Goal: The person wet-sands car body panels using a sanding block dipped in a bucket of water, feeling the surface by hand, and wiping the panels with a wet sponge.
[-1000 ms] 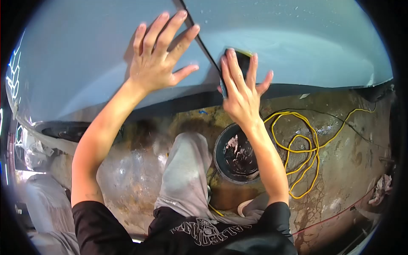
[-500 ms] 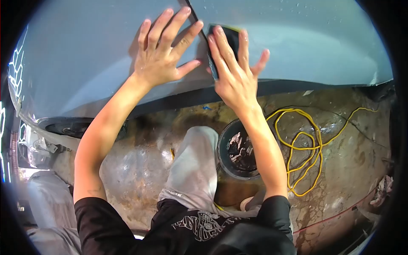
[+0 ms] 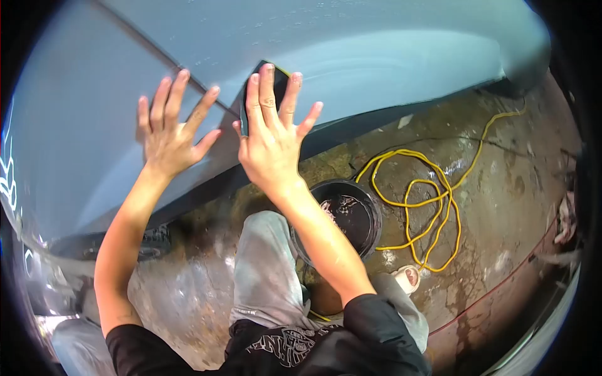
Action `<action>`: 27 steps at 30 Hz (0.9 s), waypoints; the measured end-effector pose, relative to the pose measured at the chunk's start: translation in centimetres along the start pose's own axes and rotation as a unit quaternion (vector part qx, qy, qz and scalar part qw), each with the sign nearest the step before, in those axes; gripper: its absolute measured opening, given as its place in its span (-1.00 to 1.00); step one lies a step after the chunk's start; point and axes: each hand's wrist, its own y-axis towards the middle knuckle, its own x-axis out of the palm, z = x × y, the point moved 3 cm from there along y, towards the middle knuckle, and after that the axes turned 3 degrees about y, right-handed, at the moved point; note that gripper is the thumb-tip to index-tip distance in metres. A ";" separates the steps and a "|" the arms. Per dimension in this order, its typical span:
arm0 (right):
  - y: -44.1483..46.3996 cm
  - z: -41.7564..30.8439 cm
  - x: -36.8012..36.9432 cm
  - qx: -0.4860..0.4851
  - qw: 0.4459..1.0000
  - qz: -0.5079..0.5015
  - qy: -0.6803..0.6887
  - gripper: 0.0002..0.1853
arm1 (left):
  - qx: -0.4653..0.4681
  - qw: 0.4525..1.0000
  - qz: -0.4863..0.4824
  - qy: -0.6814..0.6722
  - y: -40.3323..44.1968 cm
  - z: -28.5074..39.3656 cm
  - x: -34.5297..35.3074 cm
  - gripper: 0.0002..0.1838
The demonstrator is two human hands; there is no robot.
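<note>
A grey-blue car body panel [image 3: 376, 62] fills the upper view, wet with droplets and crossed by a dark diagonal seam [image 3: 144, 41]. My left hand [image 3: 172, 135] lies on the panel left of the seam's lower end, fingers spread, holding nothing. Right of it, my right hand [image 3: 273, 135] presses a dark sheet [image 3: 276, 88] with a yellowish edge flat against the panel near its lower edge. The fingers of my right hand are stretched over the sheet, with the thumb and little finger apart. The sheet's underside is hidden.
Below the panel, a black bucket [image 3: 374, 219] of dark liquid stands on the wet floor [image 3: 495, 207], partly behind my right forearm. A coiled yellow cord [image 3: 461, 235] lies to its right. A wheel [image 3: 150, 244] shows at lower left. My bent knee is beside the bucket.
The view has shifted, so the panel seam and both hands appear further left and lower. Against the seam, my right hand with the dark sheet slid up, then back toward the panel's lower edge.
</note>
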 end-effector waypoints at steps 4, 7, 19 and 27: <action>7.3 11.2 -6.0 0.135 0.982 0.115 -0.063 -0.32 | 0.013 1.000 0.006 0.001 0.3 -0.1 0.1 -0.26; 11.0 16.7 -9.1 0.248 0.955 0.160 0.032 -0.35 | 0.021 1.000 0.011 0.013 0.2 0.0 0.5 -0.25; 8.6 22.4 -8.7 0.270 0.957 0.103 -0.013 -0.37 | 0.015 1.000 -0.018 0.002 0.3 0.1 -0.1 -0.20; 2.6 2.9 0.1 0.041 0.991 0.070 0.106 -0.26 | 0.014 1.000 -0.017 0.013 0.3 -0.2 0.4 -0.19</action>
